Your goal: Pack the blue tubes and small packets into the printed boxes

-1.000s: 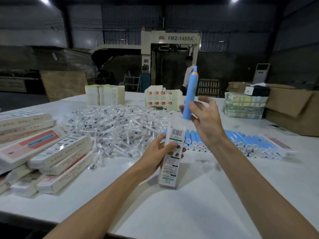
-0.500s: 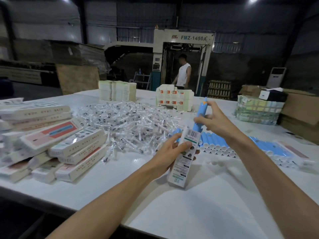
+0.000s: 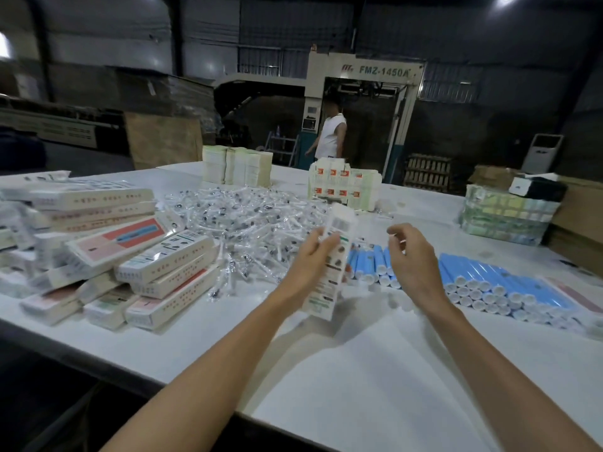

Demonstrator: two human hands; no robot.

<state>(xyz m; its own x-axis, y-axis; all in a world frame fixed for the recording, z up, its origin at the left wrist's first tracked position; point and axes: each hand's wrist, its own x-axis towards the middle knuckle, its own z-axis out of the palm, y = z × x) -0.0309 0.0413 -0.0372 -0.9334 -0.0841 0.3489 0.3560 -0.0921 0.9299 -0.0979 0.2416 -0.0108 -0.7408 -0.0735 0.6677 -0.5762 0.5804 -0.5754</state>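
My left hand (image 3: 310,261) grips a long white printed box (image 3: 329,272), held upright and tilted over the table's middle. Its top end has a barcode. No blue tube shows outside the box. My right hand (image 3: 409,256) hovers just right of the box with fingers loosely curled, holding nothing. Rows of blue tubes (image 3: 483,278) with white caps lie on the table behind and to the right of my hands. A heap of small clear packets (image 3: 248,226) spreads behind the box. Filled printed boxes (image 3: 107,252) are stacked at the left.
Bundles of flat box blanks (image 3: 236,164) and orange-marked cartons (image 3: 344,184) stand at the table's far side. A wrapped stack (image 3: 504,213) and brown cartons (image 3: 577,223) sit at the right. A person (image 3: 331,133) stands by the machine behind. The table's near edge (image 3: 182,383) runs diagonally.
The blue tube that my right hand held above the box has gone down into it and is out of sight. My right hand let go and drew to the right.
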